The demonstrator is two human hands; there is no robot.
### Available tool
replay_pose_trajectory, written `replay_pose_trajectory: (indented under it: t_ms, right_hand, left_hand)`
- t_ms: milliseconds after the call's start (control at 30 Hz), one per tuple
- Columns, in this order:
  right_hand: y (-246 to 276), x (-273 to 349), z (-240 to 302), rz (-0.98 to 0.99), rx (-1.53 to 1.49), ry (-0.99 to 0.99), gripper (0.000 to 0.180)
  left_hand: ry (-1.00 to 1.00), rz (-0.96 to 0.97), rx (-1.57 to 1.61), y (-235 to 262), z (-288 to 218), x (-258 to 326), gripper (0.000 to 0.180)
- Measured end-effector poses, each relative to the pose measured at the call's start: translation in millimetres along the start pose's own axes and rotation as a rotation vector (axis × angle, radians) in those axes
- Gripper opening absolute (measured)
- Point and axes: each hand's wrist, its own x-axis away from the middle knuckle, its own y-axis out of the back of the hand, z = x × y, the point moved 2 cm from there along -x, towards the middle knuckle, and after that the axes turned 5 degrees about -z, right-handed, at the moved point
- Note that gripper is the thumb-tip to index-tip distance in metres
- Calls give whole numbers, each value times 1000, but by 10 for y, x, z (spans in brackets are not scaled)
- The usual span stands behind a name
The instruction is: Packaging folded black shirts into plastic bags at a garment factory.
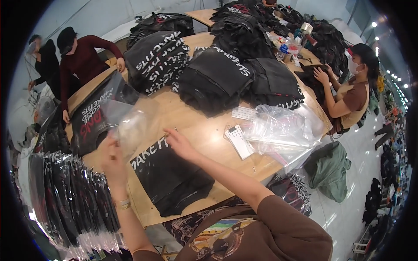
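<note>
A folded black garment (176,182) with white lettering lies flat on the wooden table (213,130) in front of me. Above its far edge is my right hand (180,144), fingers stretched out and apart, with no held thing visible. My left hand (114,161) is raised at the garment's left side; motion blurs its fingers, so what they hold, if anything, is unclear. Just beyond it, a clear plastic bag (133,116) spreads over the table. Next to that bag lies a black garment in clear plastic (91,119), with white and red lettering.
Piles of folded black garments (213,82) stand at the table's far side. Clear plastic bags (278,130) and a white card (239,141) lie to the right. Many bagged garments (72,195) stand in a row at left. A person (85,56) works far left, another person (348,87) right.
</note>
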Motion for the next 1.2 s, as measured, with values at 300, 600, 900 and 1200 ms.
replay_pose_trajectory:
  t_ms: [300, 600, 900, 1200]
  right_hand:
    - [739, 584, -543, -218, -589, -674, 52]
    - [912, 901, -735, -196, -568, -664, 31]
    - [1033, 912, -835, -385, -668, -625, 22]
    - [937, 715, -686, -144, -70, -623, 18]
  left_hand:
    - [-250, 582, -193, -1238, -459, 1164, 22]
    - [-15, 377, 24, -971, -317, 1277, 35]
    - [212, 640, -456, -812, 82, 1560, 67]
    - [143, 535, -486, -681, 43, 1486, 58]
